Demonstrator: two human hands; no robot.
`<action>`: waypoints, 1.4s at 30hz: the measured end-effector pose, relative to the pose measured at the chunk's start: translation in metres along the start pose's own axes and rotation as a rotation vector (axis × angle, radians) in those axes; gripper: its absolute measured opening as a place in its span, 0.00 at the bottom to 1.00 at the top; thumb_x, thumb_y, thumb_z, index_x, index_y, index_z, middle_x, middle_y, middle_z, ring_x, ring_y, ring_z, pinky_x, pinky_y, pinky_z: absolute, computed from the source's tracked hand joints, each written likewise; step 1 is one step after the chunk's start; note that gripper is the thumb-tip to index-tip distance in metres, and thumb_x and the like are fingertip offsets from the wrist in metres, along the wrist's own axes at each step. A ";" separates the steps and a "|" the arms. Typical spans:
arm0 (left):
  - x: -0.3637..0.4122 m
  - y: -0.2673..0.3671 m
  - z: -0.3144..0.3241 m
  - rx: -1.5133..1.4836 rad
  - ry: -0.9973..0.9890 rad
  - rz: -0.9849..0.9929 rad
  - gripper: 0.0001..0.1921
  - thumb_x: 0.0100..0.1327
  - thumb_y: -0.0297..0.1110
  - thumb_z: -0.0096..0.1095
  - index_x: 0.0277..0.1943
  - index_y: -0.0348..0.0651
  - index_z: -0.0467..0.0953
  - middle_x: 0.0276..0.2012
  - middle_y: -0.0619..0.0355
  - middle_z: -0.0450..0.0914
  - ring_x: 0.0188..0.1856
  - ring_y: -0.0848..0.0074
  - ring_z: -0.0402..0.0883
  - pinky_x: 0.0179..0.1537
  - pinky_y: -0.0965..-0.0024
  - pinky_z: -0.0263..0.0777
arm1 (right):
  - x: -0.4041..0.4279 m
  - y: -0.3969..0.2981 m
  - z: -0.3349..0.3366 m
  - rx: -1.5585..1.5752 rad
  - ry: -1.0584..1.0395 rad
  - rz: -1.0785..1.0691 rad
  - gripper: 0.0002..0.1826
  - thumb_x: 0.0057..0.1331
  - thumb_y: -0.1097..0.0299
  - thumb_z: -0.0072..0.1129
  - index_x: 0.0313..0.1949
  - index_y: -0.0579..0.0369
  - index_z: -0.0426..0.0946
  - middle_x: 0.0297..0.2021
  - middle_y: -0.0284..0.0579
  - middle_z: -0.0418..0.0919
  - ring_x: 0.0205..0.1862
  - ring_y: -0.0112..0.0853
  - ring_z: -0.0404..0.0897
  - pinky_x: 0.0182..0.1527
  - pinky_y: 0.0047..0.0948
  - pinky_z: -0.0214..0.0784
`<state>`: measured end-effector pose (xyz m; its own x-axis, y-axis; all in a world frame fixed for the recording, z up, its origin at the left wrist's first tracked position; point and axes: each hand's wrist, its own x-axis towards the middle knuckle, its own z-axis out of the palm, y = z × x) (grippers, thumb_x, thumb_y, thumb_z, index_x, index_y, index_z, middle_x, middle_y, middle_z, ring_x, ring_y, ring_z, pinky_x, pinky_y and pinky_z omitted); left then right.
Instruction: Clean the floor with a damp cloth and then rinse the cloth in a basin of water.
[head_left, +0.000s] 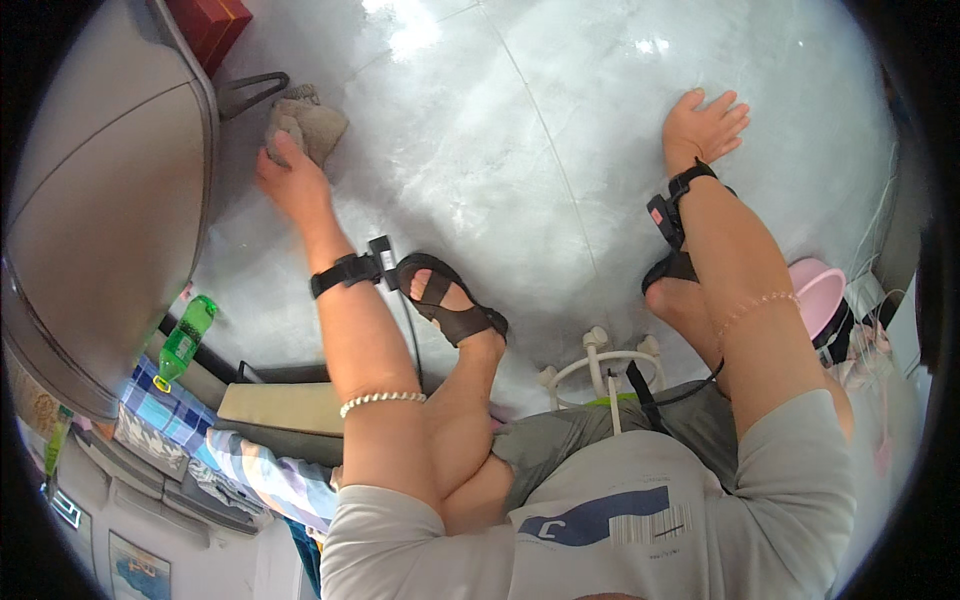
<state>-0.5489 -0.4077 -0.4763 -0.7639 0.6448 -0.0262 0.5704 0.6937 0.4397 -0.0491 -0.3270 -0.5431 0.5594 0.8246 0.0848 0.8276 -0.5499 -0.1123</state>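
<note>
My left hand (294, 182) is on a bunched grey-brown cloth (321, 129), its thumb over the near part and the other fingers partly hidden. The cloth touches or hovers just over the glossy grey floor (465, 150); I cannot tell which. Beside it stands a dark looped metal leg (255, 88) under a brown panel with a curved edge. Out to the right, my right hand (705, 127) spreads its fingers with nothing in them, over or against the floor. Each wrist wears a black strap with a small device.
The brown curved panel (127, 157) borders the left, with a red box (210, 30) past it. A green plastic bottle (187, 337) lies near a plaid cloth (169, 401). White castors (595, 337) stand under my seat. A pink basin (819, 296) and cables (874, 277) are at right.
</note>
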 end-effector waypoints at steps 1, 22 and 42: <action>0.001 -0.009 0.007 0.011 0.019 0.006 0.38 0.72 0.59 0.55 0.67 0.29 0.68 0.65 0.28 0.69 0.67 0.40 0.68 0.68 0.49 0.62 | -0.001 -0.005 0.001 0.022 0.012 -0.006 0.39 0.73 0.46 0.42 0.76 0.57 0.54 0.77 0.62 0.50 0.80 0.54 0.45 0.78 0.58 0.35; -0.237 0.161 0.090 -0.304 -0.521 0.854 0.22 0.54 0.24 0.63 0.53 0.55 0.82 0.62 0.50 0.75 0.62 0.54 0.74 0.60 0.54 0.68 | 0.002 0.001 0.011 -0.003 0.049 -0.008 0.37 0.72 0.48 0.44 0.74 0.57 0.57 0.76 0.63 0.52 0.79 0.55 0.47 0.77 0.60 0.37; -0.226 0.137 0.085 0.026 -0.501 0.792 0.33 0.64 0.52 0.64 0.71 0.54 0.71 0.76 0.47 0.61 0.78 0.46 0.52 0.72 0.27 0.40 | -0.006 -0.010 0.005 0.064 0.028 0.007 0.39 0.73 0.48 0.43 0.76 0.58 0.54 0.78 0.63 0.48 0.81 0.54 0.42 0.78 0.57 0.33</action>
<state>-0.2720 -0.4309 -0.4863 0.0658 0.9913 -0.1142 0.8799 -0.0037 0.4751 -0.0612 -0.3261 -0.5474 0.5670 0.8162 0.1111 0.8195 -0.5454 -0.1759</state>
